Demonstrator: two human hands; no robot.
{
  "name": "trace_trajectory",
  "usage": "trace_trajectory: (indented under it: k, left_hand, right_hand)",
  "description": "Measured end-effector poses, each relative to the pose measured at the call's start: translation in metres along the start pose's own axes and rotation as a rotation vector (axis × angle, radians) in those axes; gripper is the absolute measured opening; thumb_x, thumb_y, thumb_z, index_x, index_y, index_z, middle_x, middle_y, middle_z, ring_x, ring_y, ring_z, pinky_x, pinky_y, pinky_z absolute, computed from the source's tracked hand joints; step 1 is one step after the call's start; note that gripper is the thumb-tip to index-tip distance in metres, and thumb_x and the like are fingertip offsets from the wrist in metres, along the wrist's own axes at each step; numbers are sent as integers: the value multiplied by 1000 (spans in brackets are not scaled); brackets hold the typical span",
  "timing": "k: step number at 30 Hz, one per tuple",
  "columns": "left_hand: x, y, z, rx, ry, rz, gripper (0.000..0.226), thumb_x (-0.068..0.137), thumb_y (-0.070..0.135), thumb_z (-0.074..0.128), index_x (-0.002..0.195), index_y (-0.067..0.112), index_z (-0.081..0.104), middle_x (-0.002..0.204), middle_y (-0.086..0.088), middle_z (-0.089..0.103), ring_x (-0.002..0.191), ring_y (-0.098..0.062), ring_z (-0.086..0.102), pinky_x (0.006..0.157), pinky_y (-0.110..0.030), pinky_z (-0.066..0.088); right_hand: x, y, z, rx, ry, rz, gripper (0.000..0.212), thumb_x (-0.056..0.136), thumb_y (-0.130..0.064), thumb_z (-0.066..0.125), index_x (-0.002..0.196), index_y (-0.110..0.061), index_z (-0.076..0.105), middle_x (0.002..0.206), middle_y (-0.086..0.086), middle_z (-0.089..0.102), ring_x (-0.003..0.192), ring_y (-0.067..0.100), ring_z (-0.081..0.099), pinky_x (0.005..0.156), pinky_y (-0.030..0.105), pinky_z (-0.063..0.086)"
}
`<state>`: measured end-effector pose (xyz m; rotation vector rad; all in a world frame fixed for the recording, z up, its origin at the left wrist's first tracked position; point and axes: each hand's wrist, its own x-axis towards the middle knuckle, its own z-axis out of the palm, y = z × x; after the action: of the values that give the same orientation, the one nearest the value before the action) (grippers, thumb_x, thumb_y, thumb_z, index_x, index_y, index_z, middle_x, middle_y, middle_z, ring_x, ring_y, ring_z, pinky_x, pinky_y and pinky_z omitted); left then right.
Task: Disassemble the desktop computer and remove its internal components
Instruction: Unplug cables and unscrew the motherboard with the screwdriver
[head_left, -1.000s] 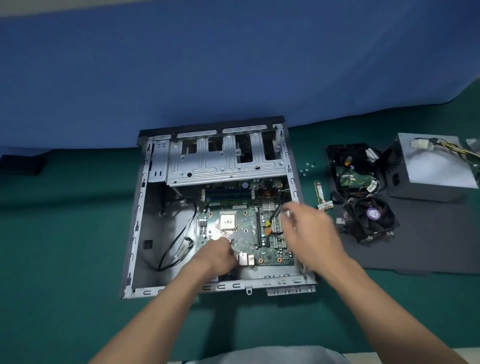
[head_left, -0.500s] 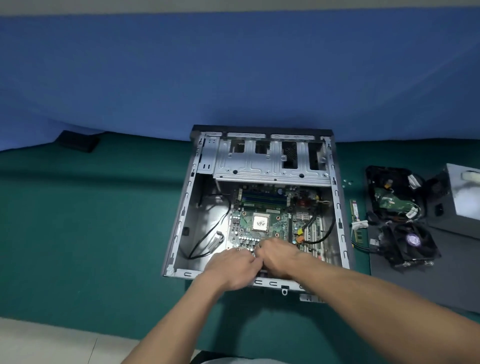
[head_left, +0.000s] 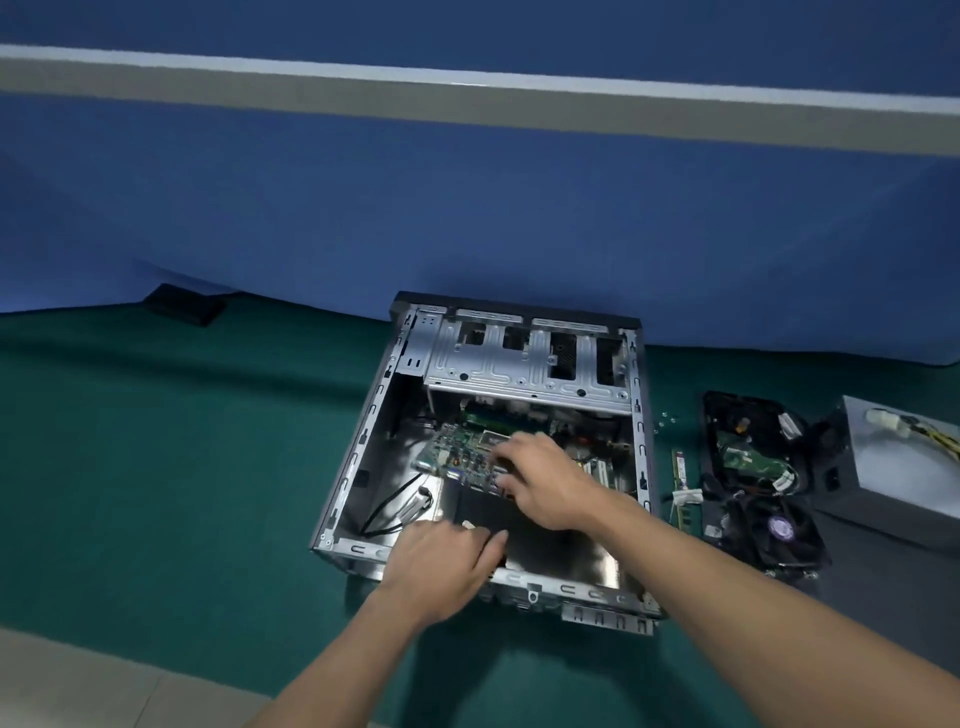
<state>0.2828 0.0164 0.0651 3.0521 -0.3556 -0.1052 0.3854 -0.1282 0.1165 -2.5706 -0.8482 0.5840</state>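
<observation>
**Two bare hands at a tilted motherboard inside an open computer case**

The right hand reaches into the case from the right. Its fingers curl over the near edge of a green motherboard studded with small components, gripping it. The board sits at a slant: its near edge is raised above the case floor with dark shadow beneath, and its far edge runs under the drive cage.

The left hand lies palm down across the near rim, fingers fairly straight and pointing into the case, holding nothing that can be seen. It is slightly blurred.

Both hands work inside a grey metal computer case, which lies on its side with the open face up on a dark green table cover. A silver perforated drive cage spans the far end. Black cables loop on the case floor to the left of the board.

Just right of the case lie a few small screws and a narrow green memory stick. Further right, on a dark grey mat, lie a hard drive with its green circuit side up, a black cooling fan and a grey boxy power supply with yellow and black wires. A blue backdrop rises behind.
</observation>
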Motion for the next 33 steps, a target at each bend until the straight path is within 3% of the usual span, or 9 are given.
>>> trace_trajectory:
  k: [7, 10, 12, 15, 17, 22, 24, 28, 33]
  left_hand:
    - [-7, 11, 1, 22, -94, -114, 57, 101, 54, 12, 103, 25, 61, 106, -1, 69, 107, -26, 58, 93, -40, 35]
    - [-12, 12, -5, -25, -169, -147, 54, 101, 56, 13, 110, 27, 58, 115, -2, 66, 114, -26, 53, 98, -43, 31]
    - [-13, 10, -8, -52, -213, -140, 53, 100, 56, 13, 113, 27, 55, 117, -2, 64, 115, -25, 52, 99, -43, 30]
    - [-15, 5, -8, -112, -276, -117, 53, 100, 58, 14, 118, 26, 52, 122, -2, 60, 119, -23, 49, 103, -46, 29]
    - [-15, 2, -10, -141, -290, -93, 52, 100, 57, 14, 121, 26, 51, 124, -3, 58, 120, -24, 46, 106, -46, 27]
    - [-20, -1, -10, -153, -267, -51, 50, 101, 53, 15, 124, 25, 49, 126, -7, 54, 121, -25, 42, 104, -43, 25]
    - [-20, -3, -9, -180, -268, -47, 50, 101, 54, 15, 127, 25, 48, 129, -7, 52, 123, -25, 40, 105, -43, 26]
    - [-16, -3, -9, -233, -290, -58, 52, 101, 55, 18, 132, 27, 49, 139, -8, 39, 133, -26, 29, 107, -43, 24]
    - [-15, 3, -9, -192, -294, -81, 51, 101, 52, 17, 130, 25, 48, 136, -8, 41, 125, -25, 33, 106, -43, 22]
  right_hand:
    - [2, -29, -38, 210, 148, -103, 33, 99, -22, 49, 130, -12, 57, 122, 8, 61, 113, 22, 56, 93, 27, 39]
    - [-5, -32, -54, 394, 211, -39, 28, 98, -20, 52, 123, -14, 62, 76, -17, 65, 66, -11, 57, 61, 6, 37]
    - [-10, -32, -62, 563, 244, 40, 24, 98, -20, 53, 119, -17, 64, 77, -18, 62, 50, -11, 48, 50, 8, 34]
    - [-16, -42, -72, 804, 340, 123, 17, 97, -14, 55, 109, -15, 67, 93, -2, 66, 64, -5, 56, 59, 10, 42]
    - [-19, -55, -77, 924, 385, 154, 15, 96, -11, 56, 105, -11, 68, 93, 6, 67, 75, 13, 59, 70, 24, 47]
    - [-32, -84, -88, 1005, 399, 193, 14, 95, -10, 57, 102, -9, 69, 93, 15, 63, 77, 26, 53, 67, 39, 40]
    - [-41, -91, -98, 1027, 408, 174, 16, 95, -8, 56, 105, -4, 68, 94, 14, 64, 74, 24, 55, 65, 34, 41]
    - [-64, -97, -125, 968, 519, 120, 17, 93, -9, 59, 106, -6, 71, 90, -2, 70, 65, -7, 62, 57, 7, 45]
    - [-98, -91, -154, 1226, 499, 82, 18, 89, -1, 62, 106, -2, 68, 69, -4, 69, 52, 2, 57, 45, 13, 39]
